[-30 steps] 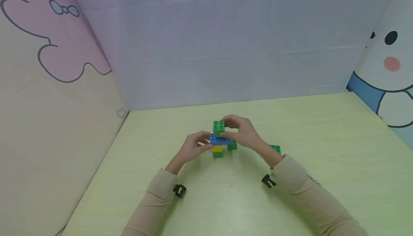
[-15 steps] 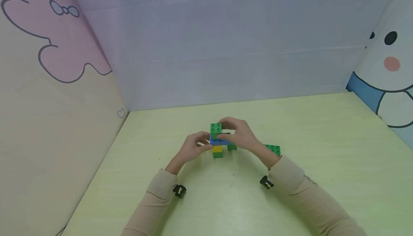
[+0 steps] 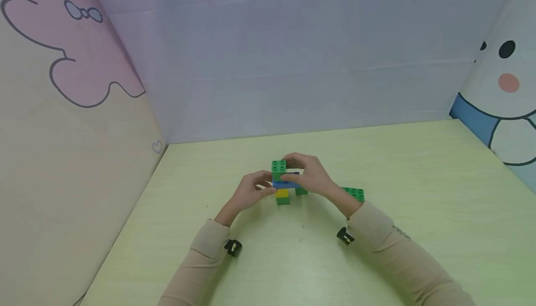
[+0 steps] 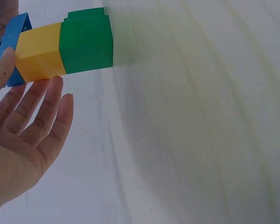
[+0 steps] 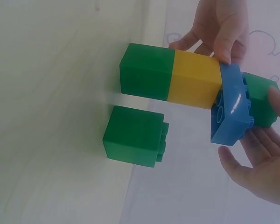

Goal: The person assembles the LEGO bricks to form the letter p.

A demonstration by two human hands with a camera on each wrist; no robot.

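With 12 o'clock straight ahead of the person, the upper green block [image 3: 278, 170] is at the 9 o'clock end of the blue block [image 5: 232, 105], its knobs facing up; it is nearly square, with no marked long axis. The right hand [image 3: 311, 173] pinches it between thumb and fingers. The left hand [image 3: 251, 189] pinches the blue block's 9 o'clock end by the joint with the yellow block [image 5: 196, 79], which sits on the bottom green block [image 5: 147, 71]. The blue block lies level, its long axis from 9 to 3 o'clock, overhanging towards the standing green block [image 5: 133, 135].

The step in hand seems to be seating the upper block; whether it is fully pressed home I cannot tell. The next move probably calls for straight downward pressure, with the left hand steadying the stack.
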